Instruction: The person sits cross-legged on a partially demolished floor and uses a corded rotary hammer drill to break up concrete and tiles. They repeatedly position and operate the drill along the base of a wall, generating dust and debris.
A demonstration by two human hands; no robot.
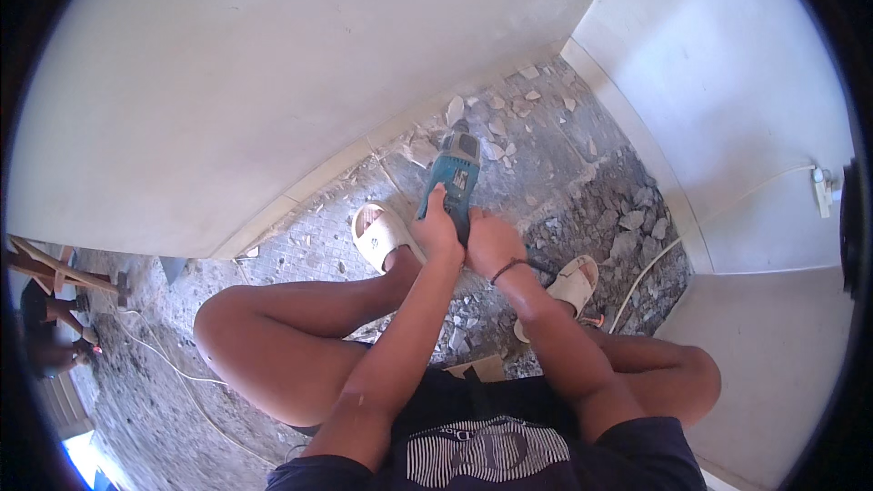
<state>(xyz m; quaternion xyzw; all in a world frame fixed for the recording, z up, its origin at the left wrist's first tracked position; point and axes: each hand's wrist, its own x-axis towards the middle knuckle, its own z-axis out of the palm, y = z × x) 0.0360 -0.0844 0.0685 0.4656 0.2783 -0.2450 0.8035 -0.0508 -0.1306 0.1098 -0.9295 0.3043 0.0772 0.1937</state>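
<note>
Pale walls (273, 64) meet at a corner above dusty, broken floor (568, 141). Grey rubble (627, 218) heaped near the right wall's foot. Teal power drill (455, 168) over the floor, nose toward the far wall's base; tip contact unclear. Cream sandals (384, 240) either side of it. Left hand (436, 225), right hand (494, 244): close together, both clamped round the drill's rear. White socket (822, 193) on right wall.

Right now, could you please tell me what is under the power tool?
Pale chips and grey floor show around the teal power tool; its body covers what lies directly beneath.
</note>
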